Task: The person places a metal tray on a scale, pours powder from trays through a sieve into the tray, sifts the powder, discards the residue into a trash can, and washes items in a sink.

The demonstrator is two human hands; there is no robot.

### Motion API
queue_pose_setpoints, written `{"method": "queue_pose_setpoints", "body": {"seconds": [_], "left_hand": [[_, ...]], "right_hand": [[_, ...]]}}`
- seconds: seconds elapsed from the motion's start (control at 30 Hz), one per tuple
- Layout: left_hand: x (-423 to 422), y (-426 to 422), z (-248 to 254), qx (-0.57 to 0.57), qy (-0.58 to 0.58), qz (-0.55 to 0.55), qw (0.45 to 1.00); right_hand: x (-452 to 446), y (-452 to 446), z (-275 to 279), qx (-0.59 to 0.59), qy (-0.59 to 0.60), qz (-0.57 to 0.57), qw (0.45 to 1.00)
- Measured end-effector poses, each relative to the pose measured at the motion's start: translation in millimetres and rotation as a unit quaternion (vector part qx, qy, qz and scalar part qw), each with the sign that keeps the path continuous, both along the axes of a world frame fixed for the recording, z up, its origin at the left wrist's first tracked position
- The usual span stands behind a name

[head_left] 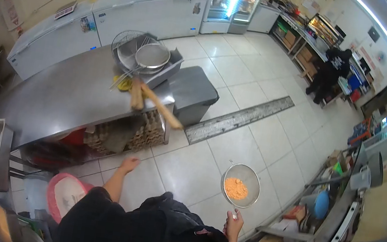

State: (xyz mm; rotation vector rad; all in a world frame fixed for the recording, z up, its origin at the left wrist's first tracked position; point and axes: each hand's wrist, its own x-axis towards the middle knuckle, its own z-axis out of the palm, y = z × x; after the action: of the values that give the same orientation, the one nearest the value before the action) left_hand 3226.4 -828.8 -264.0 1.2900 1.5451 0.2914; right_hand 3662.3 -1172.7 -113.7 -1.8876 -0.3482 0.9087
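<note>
My right hand grips the short handle of a round mesh strainer, held out over the tiled floor at the lower right. Orange crumbly food lies in the bottom of its mesh. My left hand hangs out over the floor near the front of the steel table, holding nothing, with its fingers loosely apart. It touches nothing that I can see.
On the left, a steel table carries a metal tray with strainers, and wooden handles jut past its edge. A grey bin stands beside it. A pink tub is at lower left, cluttered shelves at right. Far off, a person stands.
</note>
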Motion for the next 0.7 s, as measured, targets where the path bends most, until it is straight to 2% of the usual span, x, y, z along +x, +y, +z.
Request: {"method": "queue_pose_setpoints", "body": {"seconds": [0.03,0.07,0.1,0.2,0.27,0.33,0.4,0.47,0.5,0.53,0.57,0.6,0.63,0.67,0.7], "left_hand": [[47.8,30.6,-9.3,0.083,-0.008,-0.079,0.993],[100.7,57.1,-9.7,0.079,-0.050,-0.099,0.991],[155.7,75.7,27.8,0.109,-0.028,-0.179,0.977],[275.4,125.2,51.2,0.125,-0.086,-0.225,0.962],[336.9,139.6,70.8,0.123,-0.141,-0.248,0.951],[369.7,154.1,32.2,0.103,-0.164,-0.209,0.959],[361.8,143.9,-21.1,0.088,-0.062,-0.118,0.987],[342.7,127.6,-38.4,-0.101,0.067,-0.103,0.987],[327.9,112.0,-61.8,-0.142,0.082,-0.045,0.985],[316.6,96.8,-52.3,-0.206,0.050,0.032,0.977],[305.4,87.6,-46.6,-0.223,0.062,0.084,0.969],[302.5,80.5,-42.9,-0.289,0.034,0.204,0.935],[300.9,71.4,-33.2,-0.297,0.006,0.309,0.903],[301.7,67.6,-32.7,-0.285,-0.006,0.331,0.899],[300.7,66.3,-49.8,-0.239,-0.009,0.299,0.924]], "right_hand": [[21.9,16.3,6.8,0.009,0.005,-0.013,1.000],[43.1,33.4,12.5,0.020,0.012,-0.027,0.999],[67.0,52.1,16.5,0.014,0.011,-0.030,0.999],[147.3,113.8,17.1,0.027,-0.002,-0.014,1.000],[211.3,160.2,-3.7,0.040,-0.021,0.019,0.999],[285.8,204.9,-23.6,0.042,-0.036,0.054,0.997],[342.2,258.5,-39.8,0.059,-0.123,0.125,0.983],[376.1,317.9,12.0,0.046,-0.094,0.154,0.982],[394.2,349.6,32.0,0.029,-0.078,0.172,0.982],[413.9,382.0,36.2,0.034,-0.079,0.184,0.979],[429.0,417.5,37.6,0.034,-0.083,0.210,0.974],[446.1,449.1,39.5,0.032,-0.088,0.236,0.967],[456.3,479.6,41.6,0.034,-0.091,0.249,0.964],[466.9,512.4,44.0,0.041,-0.081,0.260,0.961],[475.1,546.7,44.3,0.047,-0.070,0.270,0.959]]}}
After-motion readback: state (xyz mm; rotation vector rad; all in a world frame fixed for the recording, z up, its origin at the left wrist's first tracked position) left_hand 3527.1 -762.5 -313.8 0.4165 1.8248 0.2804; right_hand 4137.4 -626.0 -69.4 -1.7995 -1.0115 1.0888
